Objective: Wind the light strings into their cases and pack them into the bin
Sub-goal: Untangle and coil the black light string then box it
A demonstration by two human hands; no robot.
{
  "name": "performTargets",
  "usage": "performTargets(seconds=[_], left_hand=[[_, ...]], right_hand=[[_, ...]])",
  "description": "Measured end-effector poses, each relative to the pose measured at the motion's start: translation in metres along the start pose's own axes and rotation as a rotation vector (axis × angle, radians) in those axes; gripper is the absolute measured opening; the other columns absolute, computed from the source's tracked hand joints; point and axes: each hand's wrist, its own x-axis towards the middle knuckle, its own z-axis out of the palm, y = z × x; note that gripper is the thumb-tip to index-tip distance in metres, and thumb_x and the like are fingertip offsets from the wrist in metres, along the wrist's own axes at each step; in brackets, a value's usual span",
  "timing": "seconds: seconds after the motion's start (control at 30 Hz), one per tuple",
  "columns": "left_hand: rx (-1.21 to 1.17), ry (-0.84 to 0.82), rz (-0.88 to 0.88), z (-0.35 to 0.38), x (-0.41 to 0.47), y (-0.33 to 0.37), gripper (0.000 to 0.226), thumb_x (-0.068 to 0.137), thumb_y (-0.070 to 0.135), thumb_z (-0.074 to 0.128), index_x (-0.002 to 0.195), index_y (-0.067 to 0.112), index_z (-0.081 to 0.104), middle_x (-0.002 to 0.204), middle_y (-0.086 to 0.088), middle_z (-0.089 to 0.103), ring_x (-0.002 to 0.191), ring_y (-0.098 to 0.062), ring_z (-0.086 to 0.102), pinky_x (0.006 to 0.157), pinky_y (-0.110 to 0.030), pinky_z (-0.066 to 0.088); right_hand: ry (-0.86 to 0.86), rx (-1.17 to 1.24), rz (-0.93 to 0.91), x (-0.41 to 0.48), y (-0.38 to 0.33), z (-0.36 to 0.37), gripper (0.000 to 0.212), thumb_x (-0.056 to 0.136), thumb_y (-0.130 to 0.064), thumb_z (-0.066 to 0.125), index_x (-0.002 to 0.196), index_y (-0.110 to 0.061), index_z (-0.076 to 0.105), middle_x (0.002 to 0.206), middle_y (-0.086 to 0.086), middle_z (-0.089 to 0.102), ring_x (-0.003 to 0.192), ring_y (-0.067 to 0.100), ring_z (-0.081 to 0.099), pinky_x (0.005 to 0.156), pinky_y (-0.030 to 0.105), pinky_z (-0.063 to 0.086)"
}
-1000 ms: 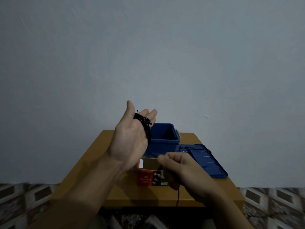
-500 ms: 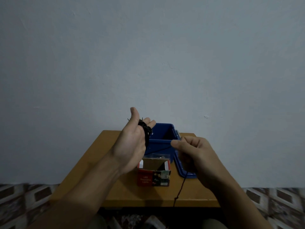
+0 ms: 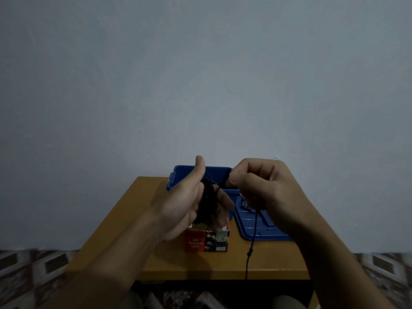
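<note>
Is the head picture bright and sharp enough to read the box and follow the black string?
Head view: dim, bluish, no glare; the black light string wound on the left hand is a dark mass without detail; print on the red box is soft, little beyond "LED" legible; the floor tiles in the corners look smeared.

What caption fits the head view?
Left hand holds the wound light string above its case; right hand pinches the loose strand.

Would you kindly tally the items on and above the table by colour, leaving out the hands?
Blue: 2, the bin and the lid
Red: 1, the case
Black: 1, the light string
Total: 4
</note>
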Motion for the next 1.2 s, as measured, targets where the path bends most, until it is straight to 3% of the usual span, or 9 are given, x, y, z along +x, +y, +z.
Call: performTargets(seconds=[0.17, 0.3, 0.4, 0.63, 0.8, 0.9, 1.0, 1.1, 1.2], left_hand=[[0.012, -0.078, 0.001, 0.002, -0.001, 0.002, 0.093, 0.086, 0.081, 0.013, 0.072, 0.003, 0.061, 0.05, -0.006, 0.044, 0.048, -0.019, 0.039, 0.053, -0.031, 0.036], [-0.064, -0.226, 0.005, 0.0, -0.001, 0.001, 0.086, 0.088, 0.083, 0.016, 0.06, 0.008, 0.048, 0.044, 0.0, 0.026, 0.043, -0.018, 0.018, 0.049, -0.035, 0.02], [-0.153, -0.311, 0.008, 0.0, -0.001, 0.0, 0.077, 0.092, 0.076, 0.019, 0.06, 0.011, 0.043, 0.044, 0.001, 0.025, 0.043, -0.019, 0.015, 0.048, -0.037, 0.017], [-0.293, -0.293, 0.051, 0.001, -0.001, -0.001, 0.055, 0.099, 0.039, 0.022, 0.077, 0.003, 0.057, 0.053, -0.005, 0.041, 0.051, -0.02, 0.037, 0.058, -0.035, 0.037], [-0.431, -0.393, 0.079, 0.001, 0.001, -0.002, 0.059, 0.103, 0.039, 0.026, 0.111, -0.007, 0.062, 0.081, -0.016, 0.066, 0.076, -0.027, 0.062, 0.077, -0.036, 0.052], [-0.458, -0.437, 0.096, 0.003, 0.0, -0.001, 0.062, 0.105, 0.041, 0.026, 0.123, -0.009, 0.057, 0.101, -0.023, 0.068, 0.095, -0.032, 0.065, 0.091, -0.039, 0.052], [-0.479, -0.453, 0.105, 0.004, 0.0, -0.002, 0.067, 0.105, 0.044, 0.024, 0.128, -0.01, 0.056, 0.112, -0.025, 0.067, 0.107, -0.034, 0.064, 0.102, -0.042, 0.047], [-0.468, -0.417, 0.107, 0.004, 0.001, -0.002, 0.079, 0.103, 0.054, 0.023, 0.132, -0.013, 0.051, 0.117, -0.028, 0.063, 0.109, -0.036, 0.062, 0.101, -0.045, 0.046], [-0.496, -0.402, 0.149, 0.003, 0.001, 0.0, 0.085, 0.101, 0.06, 0.019, 0.13, -0.011, 0.054, 0.117, -0.027, 0.066, 0.105, -0.037, 0.065, 0.094, -0.045, 0.049]], right_hand=[[-0.003, -0.037, -0.028, 0.002, 0.0, 0.001, 0.019, 0.092, -0.017, 0.066, 0.076, -0.006, 0.069, 0.048, -0.009, 0.047, 0.042, 0.005, 0.035, 0.043, 0.018, 0.03], [0.064, -0.081, 0.033, 0.007, 0.013, 0.001, 0.02, 0.096, -0.011, 0.062, 0.081, 0.0, 0.067, 0.047, -0.012, 0.049, 0.04, 0.0, 0.039, 0.044, 0.01, 0.032], [0.05, -0.007, 0.085, 0.004, 0.023, 0.003, 0.02, 0.097, -0.012, 0.061, 0.08, -0.003, 0.066, 0.048, -0.011, 0.048, 0.04, 0.0, 0.035, 0.043, 0.013, 0.031], [0.111, 0.108, 0.1, 0.0, 0.038, 0.003, 0.021, 0.097, -0.019, 0.06, 0.087, -0.002, 0.066, 0.055, -0.001, 0.044, 0.045, 0.011, 0.032, 0.043, 0.023, 0.027], [0.092, 0.1, 0.137, -0.001, 0.048, 0.01, 0.021, 0.098, -0.023, 0.059, 0.096, -0.004, 0.068, 0.061, 0.005, 0.063, 0.058, 0.025, 0.056, 0.058, 0.036, 0.046], [0.054, 0.102, 0.163, -0.006, 0.054, 0.012, 0.02, 0.098, -0.02, 0.06, 0.095, -0.001, 0.065, 0.06, 0.009, 0.063, 0.052, 0.02, 0.058, 0.05, 0.029, 0.048], [-0.001, 0.034, 0.145, -0.01, 0.059, 0.015, 0.024, 0.097, -0.021, 0.059, 0.096, 0.001, 0.065, 0.083, 0.022, 0.068, 0.075, 0.037, 0.066, 0.061, 0.039, 0.057], [-0.076, 0.066, 0.151, -0.015, 0.058, 0.019, 0.023, 0.1, -0.014, 0.051, 0.101, -0.018, 0.073, 0.098, 0.013, 0.074, 0.098, 0.037, 0.07, 0.083, 0.048, 0.058], [-0.087, 0.009, 0.235, -0.019, 0.06, 0.025, 0.037, 0.102, -0.005, 0.048, 0.095, -0.031, 0.073, 0.098, 0.005, 0.075, 0.094, 0.026, 0.071, 0.086, 0.046, 0.059]])
